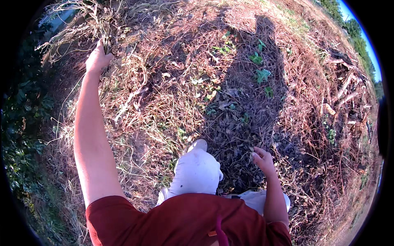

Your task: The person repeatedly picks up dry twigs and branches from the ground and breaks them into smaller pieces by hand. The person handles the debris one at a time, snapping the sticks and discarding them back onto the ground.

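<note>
At the upper left, my left hand (98, 60) is stretched far out on a straight arm. It grips a bundle of dried plant stalks (104, 26), whose thin, tangled stems fan out above and to the left. The fingers on the far side of the bundle are partly hidden. My right hand (264, 161) is low and right of centre, over dark, shaded leaf litter (240, 147). Its fingers are loosely bent, thumb and forefinger apart, and I see nothing held in them. Between the arms, my leg in light trousers (197, 172) is bent forward, ending in a shoe (199, 144).
Dry brown grass and vines (172, 101) cover the ground, with a twisted dead branch (134, 98) among them. Green seedlings (261, 75) grow within my shadow. Broken branches (346, 86) lie heaped at the right. Dark leafy bushes (23, 120) border the left side.
</note>
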The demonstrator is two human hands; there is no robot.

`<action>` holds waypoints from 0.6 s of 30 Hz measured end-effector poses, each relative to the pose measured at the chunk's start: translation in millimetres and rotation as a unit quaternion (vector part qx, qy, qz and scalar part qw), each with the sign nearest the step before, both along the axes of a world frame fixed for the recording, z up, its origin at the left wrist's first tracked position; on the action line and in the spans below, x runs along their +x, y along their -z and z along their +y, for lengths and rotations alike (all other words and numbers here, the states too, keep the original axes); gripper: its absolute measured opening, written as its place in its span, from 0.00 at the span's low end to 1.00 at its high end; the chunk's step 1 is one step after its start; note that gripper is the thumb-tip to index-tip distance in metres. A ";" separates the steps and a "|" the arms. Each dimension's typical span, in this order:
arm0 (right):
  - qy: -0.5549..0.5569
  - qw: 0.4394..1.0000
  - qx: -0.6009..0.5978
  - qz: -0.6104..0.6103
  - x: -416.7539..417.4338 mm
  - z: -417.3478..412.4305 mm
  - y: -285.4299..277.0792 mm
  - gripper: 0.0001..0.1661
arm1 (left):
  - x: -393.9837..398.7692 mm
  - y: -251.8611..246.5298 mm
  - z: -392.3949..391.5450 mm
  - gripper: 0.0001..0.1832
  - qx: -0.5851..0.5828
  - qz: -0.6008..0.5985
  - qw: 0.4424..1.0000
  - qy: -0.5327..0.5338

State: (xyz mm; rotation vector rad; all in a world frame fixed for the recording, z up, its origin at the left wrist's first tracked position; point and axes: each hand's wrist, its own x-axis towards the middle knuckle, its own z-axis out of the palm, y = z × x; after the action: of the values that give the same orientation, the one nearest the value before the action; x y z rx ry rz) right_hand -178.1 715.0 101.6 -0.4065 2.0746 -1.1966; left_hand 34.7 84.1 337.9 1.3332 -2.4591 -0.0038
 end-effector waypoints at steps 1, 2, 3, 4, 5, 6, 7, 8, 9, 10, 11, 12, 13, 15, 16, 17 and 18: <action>-0.005 1.000 0.011 -0.020 -1.3 -1.2 7.8 0.26 | -1.1 15.8 -12.3 0.48 0.029 0.010 1.000 -0.005; 0.011 0.999 0.031 -0.021 -0.6 -4.5 18.1 0.25 | -4.0 29.6 -23.5 0.48 0.026 -0.012 0.999 -0.017; 0.000 0.998 0.059 -0.010 -0.9 -5.1 27.3 0.25 | -5.7 43.2 -31.3 0.48 0.046 0.005 0.999 -0.014; -0.008 0.996 0.087 -0.012 -2.2 -6.0 37.3 0.25 | -9.0 57.9 -39.4 0.47 0.064 0.015 0.998 -0.019; -0.015 0.994 0.105 -0.021 -2.9 -6.6 47.4 0.25 | -13.1 72.9 -46.7 0.47 0.083 0.025 0.996 -0.025; 0.001 0.993 0.110 -0.036 -1.1 -7.2 58.2 0.24 | -16.5 87.2 -51.1 0.47 0.109 0.048 0.993 -0.017; -0.014 0.992 0.125 -0.024 0.8 -7.5 68.1 0.24 | -22.5 101.6 -57.6 0.46 0.105 0.030 0.994 -0.022; -0.024 0.990 0.137 -0.022 2.9 -6.7 76.5 0.24 | -28.1 115.7 -63.8 0.46 0.160 0.039 0.986 -0.020; -0.020 0.981 0.189 -0.028 2.5 -7.3 84.6 0.24 | -33.0 131.6 -71.1 0.46 0.211 0.039 0.976 -0.024; -0.023 0.980 0.194 -0.041 5.2 -4.3 88.9 0.25 | -41.6 153.1 -75.5 0.46 0.146 -0.002 0.989 -0.030; -0.028 0.979 0.194 -0.051 6.2 -3.7 94.0 0.25 | -46.2 171.9 -80.5 0.47 0.188 -0.031 0.980 -0.048; -0.027 0.978 0.196 -0.063 9.6 -3.2 97.9 0.25 | -47.8 196.4 -85.3 0.47 0.200 -0.037 0.979 -0.020; -0.019 0.975 0.201 -0.091 11.5 -2.6 100.7 0.25 | -49.3 222.2 -85.8 0.48 0.210 -0.042 0.977 0.007; -0.031 0.967 0.236 -0.092 15.2 -2.3 105.3 0.26 | -50.1 270.6 -88.5 0.47 0.238 -0.143 0.961 -0.019; -0.030 0.964 0.245 -0.099 16.8 -2.9 107.4 0.26 | -53.5 292.4 -88.6 0.45 0.247 -0.154 0.957 -0.010; -0.016 0.959 0.260 -0.116 18.0 -3.9 109.0 0.26 | -56.0 311.2 -91.6 0.44 0.263 -0.194 0.945 -0.011; 0.016 0.961 0.243 -0.135 19.6 -5.9 111.1 0.26 | -59.0 327.5 -92.1 0.42 0.261 -0.208 0.943 -0.005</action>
State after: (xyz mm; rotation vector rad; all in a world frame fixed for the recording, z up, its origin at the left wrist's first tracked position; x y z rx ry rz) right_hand -158.5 709.1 -9.6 0.0231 2.0464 -0.6757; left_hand -24.3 -8.1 10.4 1.7008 -2.9387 -0.4445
